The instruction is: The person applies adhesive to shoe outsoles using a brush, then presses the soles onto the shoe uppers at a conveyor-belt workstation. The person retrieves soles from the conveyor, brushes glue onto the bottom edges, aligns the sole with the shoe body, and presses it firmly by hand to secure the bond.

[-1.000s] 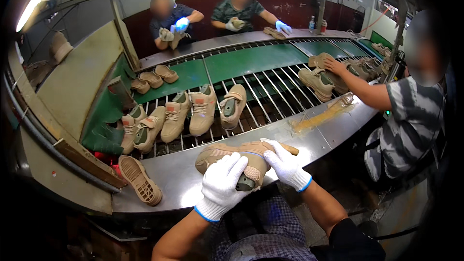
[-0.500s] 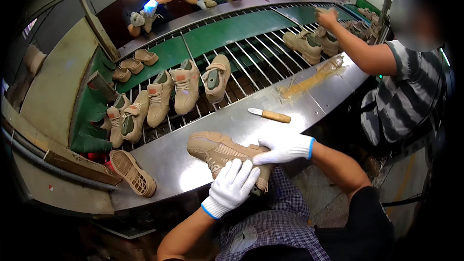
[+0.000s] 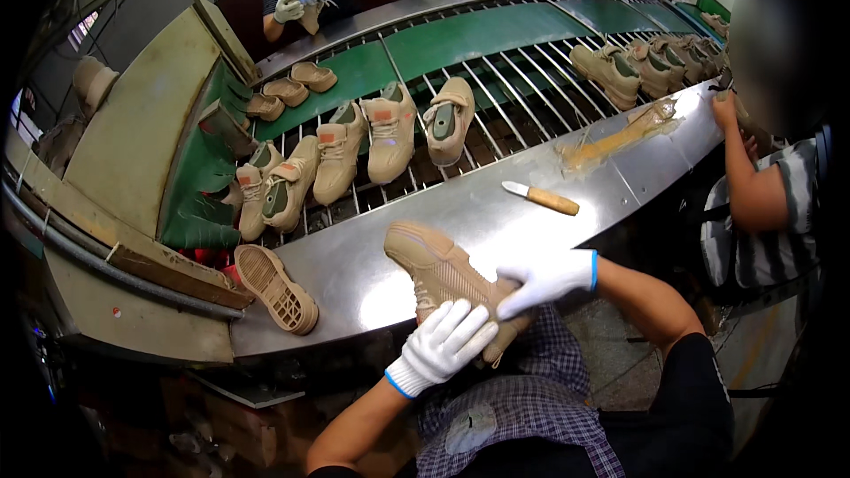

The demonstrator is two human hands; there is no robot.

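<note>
Both my hands, in white knit gloves with blue cuffs, hold a beige lace-up shoe [image 3: 434,258] at the near edge of the metal bench. The shoe is tipped on its side, its toe pointing far left over the bench and its heel toward me. My left hand [image 3: 444,347] lies over the upper near the laces, fingers together. My right hand [image 3: 547,283] grips the heel end, thumb on the side; its other fingers are partly hidden. A short knife [image 3: 553,201] with a wooden handle lies on the bench beyond my right hand.
A loose beige sole [image 3: 276,290] leans at the bench's left end. Several beige shoes [image 3: 390,137] stand on the roller conveyor [image 3: 496,111], with more at right. Smaller sole pieces [image 3: 285,91] rest on the green belt. Co-workers stand at right and across.
My view has shifted, so the bench sits further right and higher. Both hands stay on the shoe. The co-worker at right has drawn an arm back from the conveyor shoes.
</note>
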